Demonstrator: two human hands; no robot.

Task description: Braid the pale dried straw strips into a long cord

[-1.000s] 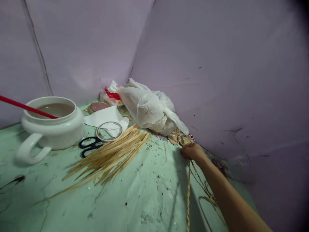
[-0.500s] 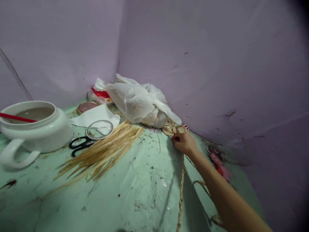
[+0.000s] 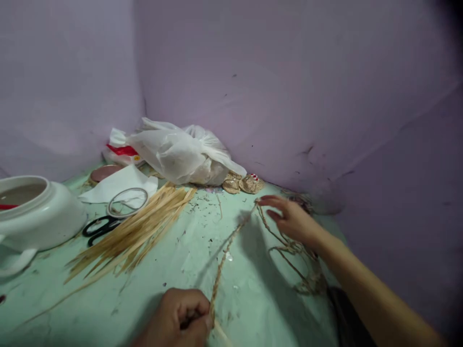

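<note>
A braided straw rope (image 3: 226,253) runs across the green floor from the lower middle toward the wall. My left hand (image 3: 181,318) is at the bottom edge, fingers closed in a pinch on the near end of the rope. My right hand (image 3: 291,217) hovers near the wall with fingers spread, at the rope's far end, where loose loops of rope (image 3: 294,255) lie under my wrist. Two small woven straw pieces (image 3: 243,184) rest by the wall, just beyond my right hand.
A bundle of straw strips (image 3: 139,229) lies left of the rope. Black scissors (image 3: 97,226), a ring-shaped lid (image 3: 127,202) and white paper (image 3: 115,185) lie beside it. A white pot of liquid (image 3: 32,212) stands at the left. A white plastic bag (image 3: 181,152) fills the corner.
My right hand has let go of the rope's far end and opened. My left hand has come into view, gripping the near end. The view has swung right.
</note>
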